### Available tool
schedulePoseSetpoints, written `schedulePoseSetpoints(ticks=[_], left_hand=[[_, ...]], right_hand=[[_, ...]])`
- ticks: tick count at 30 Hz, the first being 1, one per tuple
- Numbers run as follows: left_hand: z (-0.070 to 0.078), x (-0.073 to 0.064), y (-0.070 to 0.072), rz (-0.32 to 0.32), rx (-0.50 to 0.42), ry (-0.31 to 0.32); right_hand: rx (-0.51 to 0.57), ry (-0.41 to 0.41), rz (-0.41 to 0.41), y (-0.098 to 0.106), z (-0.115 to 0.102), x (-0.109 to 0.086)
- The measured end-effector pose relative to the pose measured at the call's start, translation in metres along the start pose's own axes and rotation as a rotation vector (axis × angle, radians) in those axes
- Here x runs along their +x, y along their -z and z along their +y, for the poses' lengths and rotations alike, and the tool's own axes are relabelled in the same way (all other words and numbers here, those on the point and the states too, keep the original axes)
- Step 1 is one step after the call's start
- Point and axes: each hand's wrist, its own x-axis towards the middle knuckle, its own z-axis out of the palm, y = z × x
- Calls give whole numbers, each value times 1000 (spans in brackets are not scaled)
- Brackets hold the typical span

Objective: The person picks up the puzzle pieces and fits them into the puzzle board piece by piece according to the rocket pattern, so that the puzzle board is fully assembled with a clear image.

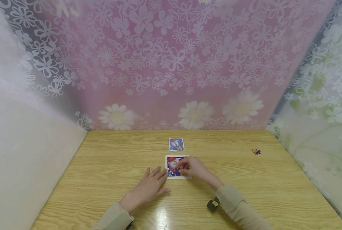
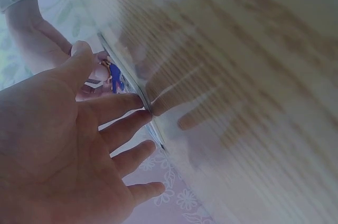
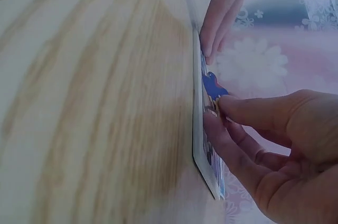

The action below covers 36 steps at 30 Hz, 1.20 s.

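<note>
A white-bordered jigsaw puzzle board (image 1: 171, 159) with a rocket picture lies on the table in the head view. My right hand (image 1: 189, 166) is over its right half. In the right wrist view, thumb and fingers pinch a blue jigsaw piece (image 3: 213, 85) with yellow and red parts, tilted up from the board. My left hand (image 1: 151, 187) lies with fingers spread and straight, its fingertips at the board's left edge. The left wrist view shows those fingertips against the board's rim, the pinched piece beyond them. The right fingers hide part of the picture.
Behind the board lies a small printed card (image 1: 176, 144) with a similar rocket picture. A loose jigsaw piece (image 1: 256, 151) sits far to the right on the wooden table (image 1: 116, 153). Flowered curtains (image 1: 171, 64) stand at the back and sides.
</note>
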Motion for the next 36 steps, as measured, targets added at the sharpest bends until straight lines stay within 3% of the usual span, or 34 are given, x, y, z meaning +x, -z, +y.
schedulePoseSetpoints(ticks=[9, 21, 29, 36], left_hand=[[-2, 1, -3, -3, 4, -2], [-1, 2, -1, -8, -5, 4], [2, 0, 3, -7, -7, 5], [2, 0, 1, -13, -14, 14]], right_hand=[[-186, 26, 22, -4, -9, 2], [-234, -36, 27, -6, -18, 4], [-152, -62, 71, -3, -15, 2], [50, -90, 127, 11, -3, -3]])
